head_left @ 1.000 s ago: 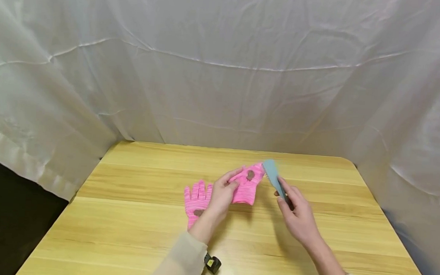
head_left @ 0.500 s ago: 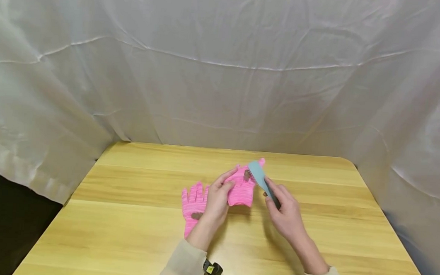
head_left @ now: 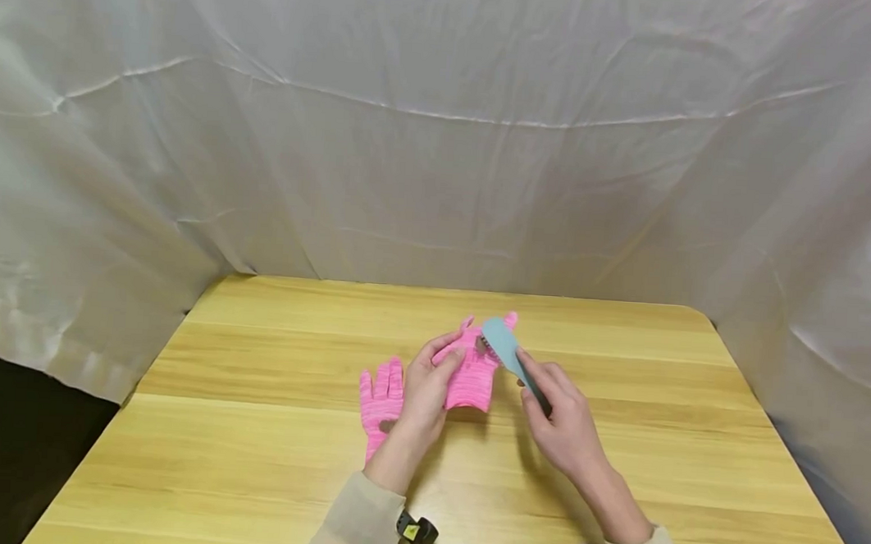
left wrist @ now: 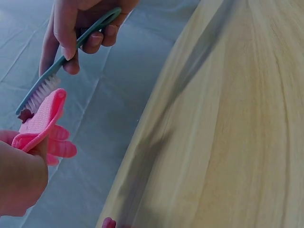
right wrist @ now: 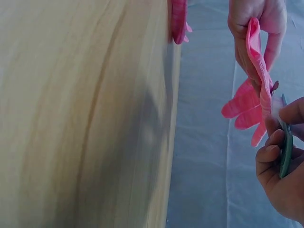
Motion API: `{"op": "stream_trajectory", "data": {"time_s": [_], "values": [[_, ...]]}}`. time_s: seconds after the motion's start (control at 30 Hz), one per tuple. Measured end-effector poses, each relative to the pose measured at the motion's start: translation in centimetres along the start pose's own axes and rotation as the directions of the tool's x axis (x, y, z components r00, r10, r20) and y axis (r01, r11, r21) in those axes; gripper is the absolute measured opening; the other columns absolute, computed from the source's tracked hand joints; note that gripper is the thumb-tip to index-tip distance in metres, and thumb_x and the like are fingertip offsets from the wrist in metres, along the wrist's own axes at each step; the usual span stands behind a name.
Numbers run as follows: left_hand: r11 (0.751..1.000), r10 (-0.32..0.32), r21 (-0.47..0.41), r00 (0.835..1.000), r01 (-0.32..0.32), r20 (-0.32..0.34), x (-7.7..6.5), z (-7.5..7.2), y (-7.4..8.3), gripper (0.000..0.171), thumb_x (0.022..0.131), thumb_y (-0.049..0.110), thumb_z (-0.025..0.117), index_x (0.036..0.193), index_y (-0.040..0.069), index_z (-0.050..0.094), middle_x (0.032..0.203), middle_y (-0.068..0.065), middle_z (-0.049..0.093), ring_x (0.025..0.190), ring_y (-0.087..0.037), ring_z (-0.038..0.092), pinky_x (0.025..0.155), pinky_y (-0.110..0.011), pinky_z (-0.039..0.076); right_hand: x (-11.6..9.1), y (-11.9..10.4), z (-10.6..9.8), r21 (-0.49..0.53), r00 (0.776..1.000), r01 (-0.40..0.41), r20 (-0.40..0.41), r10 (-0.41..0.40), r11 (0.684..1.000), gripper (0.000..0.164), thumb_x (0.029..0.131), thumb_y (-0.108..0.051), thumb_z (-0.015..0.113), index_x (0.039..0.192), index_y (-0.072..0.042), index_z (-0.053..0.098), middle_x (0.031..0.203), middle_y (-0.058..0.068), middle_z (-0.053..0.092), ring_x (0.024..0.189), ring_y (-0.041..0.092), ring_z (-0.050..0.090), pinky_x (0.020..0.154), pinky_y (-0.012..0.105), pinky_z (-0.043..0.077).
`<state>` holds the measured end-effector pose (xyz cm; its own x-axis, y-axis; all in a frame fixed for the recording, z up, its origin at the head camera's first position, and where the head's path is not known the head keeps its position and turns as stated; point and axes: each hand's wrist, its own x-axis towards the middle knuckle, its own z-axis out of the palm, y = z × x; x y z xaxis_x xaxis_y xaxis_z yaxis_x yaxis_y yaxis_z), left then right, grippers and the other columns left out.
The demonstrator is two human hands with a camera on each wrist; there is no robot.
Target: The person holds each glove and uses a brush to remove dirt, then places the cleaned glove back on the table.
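My left hand point(head_left: 427, 387) grips a pink knit glove point(head_left: 470, 386) above the table, thumb on its near face and fingers behind. A brown patch point(left wrist: 25, 115) marks the glove's face. In my right hand point(head_left: 564, 418) is a blue-green brush point(head_left: 502, 341), held by its handle. White bristles point(left wrist: 42, 95) touch the glove at the brown patch, as the left wrist view shows. The brush head covers part of the glove in the head view. A second pink glove point(head_left: 380, 400) lies flat on the table beside my left wrist, with a similar brown patch, partly hidden by that arm.
The wooden table point(head_left: 249, 451) spreads under both hands. Grey-white curtain cloth point(head_left: 440, 182) hangs behind it and along both sides. A dark area point(head_left: 13, 439) shows beyond the left edge. Each wrist wears a small black camera point(head_left: 419, 534).
The brush has moved left and onto the glove's brown patch, having been at the glove's right edge a second ago. The held glove has shifted slightly left with my left hand.
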<state>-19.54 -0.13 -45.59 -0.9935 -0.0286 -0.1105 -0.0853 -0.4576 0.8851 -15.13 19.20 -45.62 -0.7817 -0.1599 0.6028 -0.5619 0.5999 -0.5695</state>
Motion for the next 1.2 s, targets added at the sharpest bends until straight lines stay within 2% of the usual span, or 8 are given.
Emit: {"op": "stream_trajectory", "data": {"time_s": [0.13,0.3,0.47,0.57,0.7,0.83,1.03,1.2], "values": [[1.000,0.000,0.018,1.000,0.000,-0.004,-0.3,0.0,-0.1,0.033,0.099,0.006,0.065,0.132,0.003,0.065,0.140,-0.013,0.063,0.100,-0.012,0.069,0.087,-0.024,0.059,-0.2,-0.2,-0.1,0.029,1.000,0.017,-0.013,-0.016,0.999,0.060,0.089,0.013,0.066,0.146,-0.005,0.059,0.108,0.008,0.069,0.079,0.009,0.053,0.059,0.021,0.047],[0.999,0.007,0.047,1.000,-0.006,-0.010,-0.5,0.1,-0.1,0.034,0.099,0.009,0.067,0.133,0.005,0.066,0.136,-0.013,0.064,0.100,-0.013,0.067,0.086,-0.023,0.058,-0.2,-0.6,-0.3,0.067,0.997,0.054,-0.057,-0.050,0.996,0.062,0.087,0.016,0.066,0.145,-0.005,0.060,0.106,0.007,0.069,0.079,0.009,0.055,0.061,0.015,0.045],[0.999,0.040,0.025,0.999,-0.040,0.016,-0.6,0.2,-0.2,0.034,0.099,0.006,0.066,0.133,0.003,0.064,0.141,-0.010,0.065,0.117,-0.020,0.067,0.097,-0.025,0.056,-0.2,-0.8,-0.3,0.086,0.995,0.072,-0.077,-0.065,0.994,0.062,0.086,0.017,0.066,0.145,-0.005,0.061,0.106,0.008,0.069,0.078,0.009,0.055,0.059,0.014,0.045],[0.999,0.042,0.008,0.999,-0.042,0.033,-0.8,0.3,-0.2,0.033,0.100,0.004,0.064,0.133,0.003,0.064,0.141,-0.004,0.066,0.123,-0.020,0.065,0.100,-0.027,0.055,-0.1,-1.0,-0.4,0.087,0.995,0.077,-0.076,-0.070,0.993,0.062,0.086,0.017,0.066,0.145,-0.005,0.061,0.106,0.009,0.069,0.076,0.008,0.054,0.058,0.014,0.044],[0.999,0.022,0.038,1.000,-0.022,0.019,-0.9,0.3,-0.4,0.032,0.100,0.007,0.065,0.132,0.005,0.065,0.141,-0.006,0.066,0.111,-0.016,0.069,0.093,-0.025,0.058,-0.1,-1.3,-0.4,0.062,0.995,0.084,-0.060,-0.080,0.995,0.061,0.087,0.015,0.067,0.144,-0.004,0.061,0.106,0.008,0.069,0.076,0.008,0.052,0.057,0.017,0.045],[0.997,0.014,0.078,1.000,-0.014,0.003,-0.8,0.4,-0.7,0.033,0.100,0.011,0.067,0.132,0.005,0.065,0.139,-0.010,0.065,0.107,-0.015,0.066,0.093,-0.026,0.056,-0.2,-1.4,-0.3,0.040,0.998,0.066,-0.025,-0.065,0.997,0.059,0.088,0.013,0.068,0.144,-0.003,0.061,0.106,0.007,0.068,0.073,0.006,0.049,0.056,0.018,0.044],[0.997,0.011,0.078,1.000,-0.012,0.003,-1.0,0.4,-0.8,0.034,0.101,0.013,0.066,0.133,0.004,0.063,0.131,-0.011,0.068,0.101,-0.013,0.067,0.089,-0.024,0.057,-0.5,-1.2,0.0,0.023,1.000,0.021,0.016,-0.021,1.000,0.056,0.091,0.010,0.068,0.145,-0.004,0.060,0.106,0.007,0.067,0.072,0.005,0.047,0.055,0.019,0.045],[0.997,0.018,0.080,1.000,-0.019,0.011,-1.0,0.3,-0.8,0.034,0.101,0.013,0.066,0.133,0.004,0.063,0.128,-0.012,0.067,0.095,-0.012,0.067,0.084,-0.023,0.057,-0.5,-1.1,0.1,-0.005,1.000,0.015,0.019,-0.015,1.000,0.051,0.095,0.006,0.067,0.145,-0.005,0.061,0.106,0.005,0.067,0.072,0.004,0.047,0.055,0.020,0.045]]}}
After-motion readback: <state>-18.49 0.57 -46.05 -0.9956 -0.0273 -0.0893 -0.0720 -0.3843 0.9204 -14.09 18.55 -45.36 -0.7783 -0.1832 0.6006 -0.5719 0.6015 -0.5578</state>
